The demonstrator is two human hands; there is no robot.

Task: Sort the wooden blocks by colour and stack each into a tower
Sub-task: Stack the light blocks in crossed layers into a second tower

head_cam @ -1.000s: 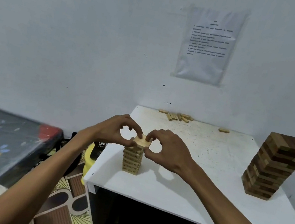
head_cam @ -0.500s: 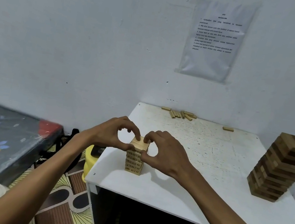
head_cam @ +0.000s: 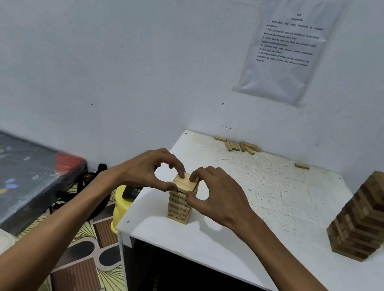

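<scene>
Pinching the top layer of the light tower point(head_cam: 179, 206) from both sides: left hand point(head_cam: 148, 171) and right hand point(head_cam: 220, 198), each grip curled on it (near the counter's point(head_cam: 274, 222) front-left corner). Dark tower point(head_cam: 371, 218) stands well apart, loose blocks point(head_cam: 241, 146) by the wall.

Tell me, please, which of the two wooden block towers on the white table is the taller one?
The dark brown wooden block tower standing alone on the right; the pale wooden block tower at front left is clearly shorter.
</scene>
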